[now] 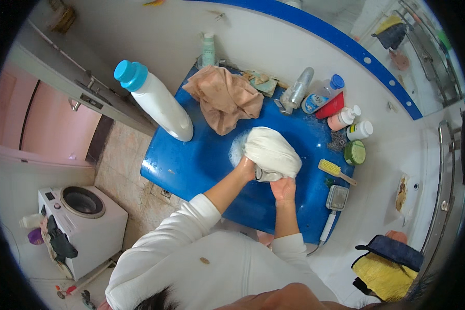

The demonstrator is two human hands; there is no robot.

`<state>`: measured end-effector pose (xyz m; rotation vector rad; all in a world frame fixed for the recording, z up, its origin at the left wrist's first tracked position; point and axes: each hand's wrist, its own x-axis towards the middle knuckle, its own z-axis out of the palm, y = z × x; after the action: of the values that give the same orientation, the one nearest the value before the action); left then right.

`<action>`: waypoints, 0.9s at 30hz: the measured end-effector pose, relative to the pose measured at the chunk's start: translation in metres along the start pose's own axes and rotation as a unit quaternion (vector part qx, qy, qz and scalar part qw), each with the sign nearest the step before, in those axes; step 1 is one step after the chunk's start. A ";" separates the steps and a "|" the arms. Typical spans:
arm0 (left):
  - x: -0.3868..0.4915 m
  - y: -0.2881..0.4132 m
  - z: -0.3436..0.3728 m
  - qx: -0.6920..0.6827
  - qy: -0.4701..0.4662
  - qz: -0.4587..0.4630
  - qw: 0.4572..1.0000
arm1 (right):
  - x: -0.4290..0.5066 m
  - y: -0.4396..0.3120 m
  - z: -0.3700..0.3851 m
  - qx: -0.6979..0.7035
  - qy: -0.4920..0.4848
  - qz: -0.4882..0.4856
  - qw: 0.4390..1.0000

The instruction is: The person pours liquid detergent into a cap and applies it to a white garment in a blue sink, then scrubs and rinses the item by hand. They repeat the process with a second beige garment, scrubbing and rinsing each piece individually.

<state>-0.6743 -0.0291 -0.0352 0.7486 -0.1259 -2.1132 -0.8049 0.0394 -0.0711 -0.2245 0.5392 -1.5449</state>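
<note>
A bunched white cloth [273,153] is held over the basin of a blue washstand [170,162]. My left hand [248,168] grips its lower left side, with most of the fingers hidden under the folds. My right hand [283,189] holds the cloth from below, its fingers covered too. White suds [237,149] show in the basin just left of the cloth. Behind it lies a crumpled light brown cloth [224,97]. A large white bottle with a blue cap [162,104] stands at the washstand's left edge.
Along the back and right are a chrome faucet [297,91], several bottles, a red tube [331,105], a green jar [355,152], a yellow-bristled brush [330,168] and a shower head [337,197]. A washing machine [89,221] stands at lower left, near an open door.
</note>
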 end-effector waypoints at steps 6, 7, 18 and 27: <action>-0.001 -0.028 0.003 0.038 -0.037 -0.031 0.998 | 0.013 0.013 0.009 -0.015 0.114 -0.057 0.992; -0.002 -0.033 0.002 0.062 -0.031 -0.023 0.997 | 0.013 0.012 -0.001 -0.029 0.087 -0.065 0.994; -0.005 -0.048 -0.038 0.395 -0.102 0.093 0.908 | 0.034 0.004 -0.083 -0.058 0.005 0.031 0.998; -0.005 -0.047 -0.060 0.483 -0.158 0.091 0.856 | 0.042 0.005 -0.072 -0.115 0.040 0.068 0.990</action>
<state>-0.6719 0.0143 -0.0977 0.8719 -1.4604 -1.8888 -0.8362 0.0127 -0.1434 -0.2957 0.7822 -1.3637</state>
